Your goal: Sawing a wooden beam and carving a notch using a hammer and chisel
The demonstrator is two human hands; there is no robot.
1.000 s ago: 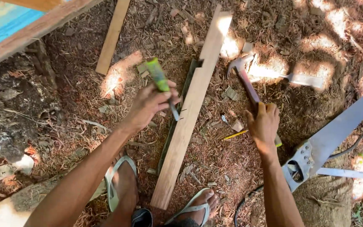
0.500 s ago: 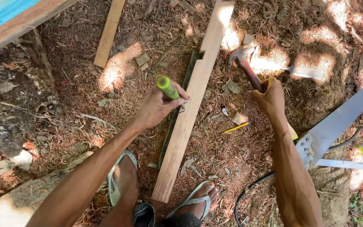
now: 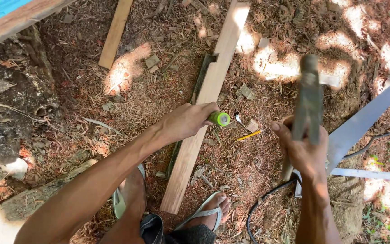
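Observation:
My left hand (image 3: 187, 120) grips a tool with a green handle (image 3: 220, 118), held upright on a long wooden plank (image 3: 206, 99) that lies on the ground. My right hand (image 3: 304, 150) holds a hammer (image 3: 309, 97) raised in the air to the right of the plank, its head blurred. My two feet in sandals (image 3: 204, 210) rest at the plank's near end.
A yellow pencil (image 3: 249, 135) lies on wood chips between my hands. A second narrower plank (image 3: 115, 32) lies at the upper left. A grey metal frame (image 3: 366, 118) and a black cable (image 3: 260, 201) are at the right. A rock (image 3: 10, 104) sits left.
My right hand picked the hammer off the ground and lifted it up. My left hand turned the green-handled tool upright on the plank.

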